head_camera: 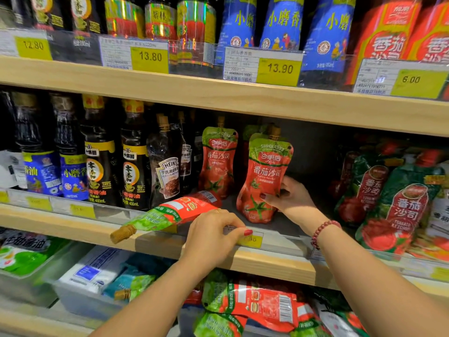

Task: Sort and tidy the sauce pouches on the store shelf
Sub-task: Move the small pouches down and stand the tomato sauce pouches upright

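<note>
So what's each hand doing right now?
Left hand: gripping the fallen red-and-green ketchup pouch.
Right hand: holding the upright red-and-green ketchup pouch.

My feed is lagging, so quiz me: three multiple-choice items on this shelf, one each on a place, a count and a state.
1. Where does the fallen ketchup pouch lie?
A. middle shelf edge
B. top shelf
C. floor

2. How many pouches of that brand stand upright in clear view on that shelf?
A. none
B. two
C. six

3. What is the right hand doing?
A. hanging free
B. gripping a standing pouch
C. holding a bottle

Answers: 1 A, its cap overhangs the wooden edge; 2 B, one by the Heinz pouch, one held; 3 B, fingers wrap its side.
</note>
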Available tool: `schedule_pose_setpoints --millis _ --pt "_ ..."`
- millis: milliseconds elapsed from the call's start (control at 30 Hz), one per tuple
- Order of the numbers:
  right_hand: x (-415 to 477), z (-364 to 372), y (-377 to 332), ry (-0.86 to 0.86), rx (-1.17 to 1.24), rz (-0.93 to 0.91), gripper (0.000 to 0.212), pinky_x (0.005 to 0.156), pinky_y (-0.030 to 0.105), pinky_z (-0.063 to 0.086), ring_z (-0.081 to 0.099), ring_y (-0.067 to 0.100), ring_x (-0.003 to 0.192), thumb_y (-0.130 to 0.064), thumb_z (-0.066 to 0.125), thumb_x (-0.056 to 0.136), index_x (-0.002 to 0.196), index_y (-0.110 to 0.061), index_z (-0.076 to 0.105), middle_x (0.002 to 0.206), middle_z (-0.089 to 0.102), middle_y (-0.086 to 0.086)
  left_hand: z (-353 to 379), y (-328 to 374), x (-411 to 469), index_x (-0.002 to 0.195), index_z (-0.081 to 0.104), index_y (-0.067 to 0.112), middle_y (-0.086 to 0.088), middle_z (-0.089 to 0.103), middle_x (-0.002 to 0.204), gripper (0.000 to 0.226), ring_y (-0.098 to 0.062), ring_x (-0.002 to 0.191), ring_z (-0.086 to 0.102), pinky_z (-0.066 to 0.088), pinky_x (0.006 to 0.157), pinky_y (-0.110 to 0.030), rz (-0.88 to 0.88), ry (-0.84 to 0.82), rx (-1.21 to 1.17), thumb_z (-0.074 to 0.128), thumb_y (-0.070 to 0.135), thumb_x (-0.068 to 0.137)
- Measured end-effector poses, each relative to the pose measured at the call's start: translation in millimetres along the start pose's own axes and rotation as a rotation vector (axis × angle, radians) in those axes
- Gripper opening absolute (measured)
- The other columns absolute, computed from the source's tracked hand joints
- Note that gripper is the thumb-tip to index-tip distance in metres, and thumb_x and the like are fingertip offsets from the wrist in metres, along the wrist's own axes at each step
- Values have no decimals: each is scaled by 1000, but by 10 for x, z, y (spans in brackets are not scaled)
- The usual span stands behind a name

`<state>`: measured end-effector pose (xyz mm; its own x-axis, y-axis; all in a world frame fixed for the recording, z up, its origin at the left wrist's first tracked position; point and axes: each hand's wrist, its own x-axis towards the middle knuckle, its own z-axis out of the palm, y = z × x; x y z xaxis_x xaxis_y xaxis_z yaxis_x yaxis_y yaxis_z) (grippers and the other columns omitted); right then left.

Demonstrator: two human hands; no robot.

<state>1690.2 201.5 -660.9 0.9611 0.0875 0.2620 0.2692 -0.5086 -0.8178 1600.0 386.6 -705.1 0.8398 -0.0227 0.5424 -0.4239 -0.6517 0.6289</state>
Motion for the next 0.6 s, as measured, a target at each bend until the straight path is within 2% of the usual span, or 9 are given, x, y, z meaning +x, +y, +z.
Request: schedule_pose_setpoints --millis 167,333,433,600 --pt "-18 4 -49 -20 -34 31 57 97 44 46 51 23 119 -25 76 74 124 -22 49 130 56 2 -21 32 0 72 70 34 15 65 72 9 0 76 57 50 70 -34 -23 -25 19 71 43 75" --pt "-63 -50 -108 -60 -33 55 53 96 49 47 55 25 115 -23 76 75 122 -20 51 127 58 4 -40 45 24 77 73 32 19 68 75 11 1 78 59 51 74 -31 -56 -50 31 71 43 75" --pt "-90 -73 -124 -77 -47 90 59 95 50 47 53 25 117 -23 78 71 122 -21 48 129 56 3 -47 48 25 78 74 32 18 70 78 12 1 80 60 51 75 -31 -56 -56 34 70 44 76" --pt "-170 -85 -90 62 8 126 77 94 45 49 57 26 111 -21 83 67 131 -16 42 130 54 10 -116 80 25 84 74 31 17 71 86 14 1 83 59 50 77 -30 20 -99 88 67 43 80"
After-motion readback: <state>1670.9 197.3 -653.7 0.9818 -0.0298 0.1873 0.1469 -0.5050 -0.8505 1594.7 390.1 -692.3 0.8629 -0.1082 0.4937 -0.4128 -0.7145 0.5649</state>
